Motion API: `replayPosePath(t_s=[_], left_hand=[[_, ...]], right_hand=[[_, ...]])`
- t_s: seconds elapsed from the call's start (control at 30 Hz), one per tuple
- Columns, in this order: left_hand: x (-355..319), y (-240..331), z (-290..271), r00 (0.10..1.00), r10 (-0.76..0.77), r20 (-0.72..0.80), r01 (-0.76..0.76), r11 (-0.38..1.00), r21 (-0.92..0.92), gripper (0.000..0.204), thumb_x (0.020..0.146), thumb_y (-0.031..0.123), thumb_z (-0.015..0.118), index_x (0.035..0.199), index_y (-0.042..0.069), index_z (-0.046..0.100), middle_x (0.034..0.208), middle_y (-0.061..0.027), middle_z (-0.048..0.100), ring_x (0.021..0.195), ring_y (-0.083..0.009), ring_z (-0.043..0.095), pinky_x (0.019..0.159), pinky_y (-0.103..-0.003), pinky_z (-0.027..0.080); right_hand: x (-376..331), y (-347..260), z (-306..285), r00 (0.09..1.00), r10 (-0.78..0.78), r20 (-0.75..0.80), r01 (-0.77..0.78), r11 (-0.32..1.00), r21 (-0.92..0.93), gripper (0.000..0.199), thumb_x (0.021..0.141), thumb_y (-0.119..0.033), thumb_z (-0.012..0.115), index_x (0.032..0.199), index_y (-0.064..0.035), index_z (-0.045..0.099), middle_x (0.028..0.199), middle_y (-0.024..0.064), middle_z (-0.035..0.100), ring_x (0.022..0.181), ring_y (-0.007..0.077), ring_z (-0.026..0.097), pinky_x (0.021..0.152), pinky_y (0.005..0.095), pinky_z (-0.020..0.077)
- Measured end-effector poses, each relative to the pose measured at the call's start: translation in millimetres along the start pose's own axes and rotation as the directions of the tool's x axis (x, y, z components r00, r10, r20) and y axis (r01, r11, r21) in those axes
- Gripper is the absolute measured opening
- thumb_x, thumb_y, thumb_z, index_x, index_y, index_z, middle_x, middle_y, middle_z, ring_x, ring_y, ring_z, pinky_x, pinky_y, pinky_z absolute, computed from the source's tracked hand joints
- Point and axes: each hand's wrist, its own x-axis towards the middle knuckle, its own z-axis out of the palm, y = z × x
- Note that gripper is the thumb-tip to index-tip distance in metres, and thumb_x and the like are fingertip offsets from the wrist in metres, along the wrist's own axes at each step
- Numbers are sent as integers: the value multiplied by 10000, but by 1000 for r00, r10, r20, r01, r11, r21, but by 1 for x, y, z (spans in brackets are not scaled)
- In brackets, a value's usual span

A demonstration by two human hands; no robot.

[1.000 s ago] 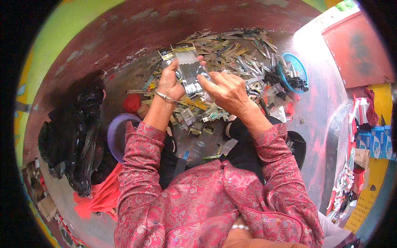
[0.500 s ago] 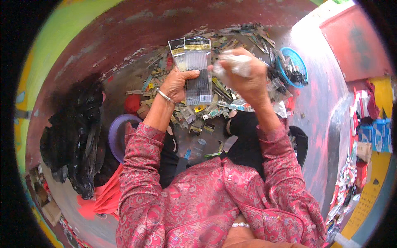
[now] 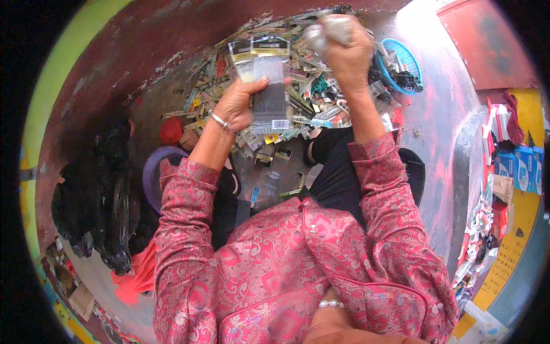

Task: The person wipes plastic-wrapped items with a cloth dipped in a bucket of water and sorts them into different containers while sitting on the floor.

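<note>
My left hand (image 3: 236, 107) holds up a clear flat plastic packet (image 3: 264, 86) with a dark strip inside and a yellow header card. My right hand (image 3: 348, 49) is raised higher, to the right of the packet, shut around a crumpled wad of clear plastic (image 3: 325, 31). Both hands hover above a heap of several small packets and cards (image 3: 309, 97) spread on the reddish floor in front of my knees. My sleeves are red with a patterned weave, and a bangle sits on my left wrist.
A blue basket (image 3: 408, 64) holding dark items stands at the right of the heap. A purple basin (image 3: 150, 172) and a red lid (image 3: 170, 131) lie at left beside a black plastic bag (image 3: 97, 189). Boxes and packs (image 3: 507, 166) line the right edge.
Both hands rose from the heap. The left lifted the clear packet upright; the right pulled away upward with crumpled plastic in its fist.
</note>
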Motion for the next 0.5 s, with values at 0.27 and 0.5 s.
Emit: replayPosePath(t_s=[0.27,0.5], left_hand=[[13,18,-49,995,103,-3,-96,916,-390,379,882,249,371,1111,-44,451,1084,-191,521,983,-310,519,901,-446,381],[2,42,-28,939,276,-204,-321,917,-235,371,866,232,432,1138,-21,438,1074,-162,537,987,-289,530,879,-452,400]], right_hand=[[-69,-48,50,722,-331,608,346,933,97,270,524,-34,587,785,-60,522,820,86,480,772,283,445,669,363,385],[-46,-25,-5,769,105,631,83,962,-261,187,585,-117,617,759,-51,605,704,98,592,659,274,569,618,335,450]])
